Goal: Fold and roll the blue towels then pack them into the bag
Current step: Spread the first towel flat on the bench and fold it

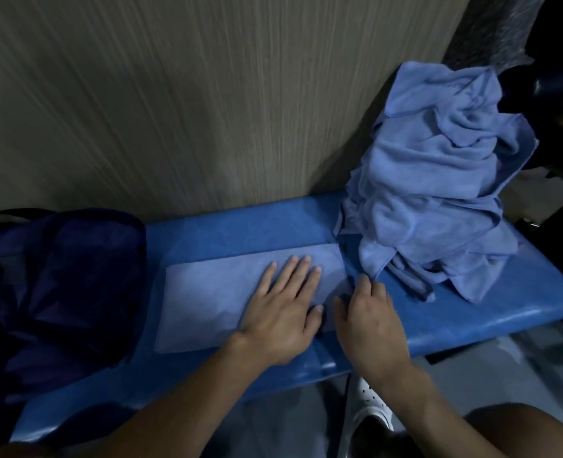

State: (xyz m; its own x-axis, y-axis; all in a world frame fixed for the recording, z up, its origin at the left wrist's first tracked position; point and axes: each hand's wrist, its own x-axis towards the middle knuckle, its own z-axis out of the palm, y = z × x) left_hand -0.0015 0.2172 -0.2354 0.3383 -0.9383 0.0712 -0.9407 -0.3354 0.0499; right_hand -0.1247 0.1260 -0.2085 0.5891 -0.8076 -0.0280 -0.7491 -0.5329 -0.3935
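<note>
A folded blue towel (214, 299) lies flat on the blue bench (247, 226), a neat rectangle. My left hand (283, 309) presses flat on its right half, fingers spread. My right hand (369, 319) rests at the towel's right edge, fingers curled down at that edge; whether they pinch the cloth I cannot tell. A tall heap of loose blue towels (438, 180) stands at the bench's right end. The dark navy bag (65, 285) lies at the left end, just left of the folded towel.
A grey-brown wall (174, 110) runs along the back of the bench. The bench's front edge is just under my wrists. Below it is grey floor and a white perforated shoe (372, 404). Dark objects stand at the far right.
</note>
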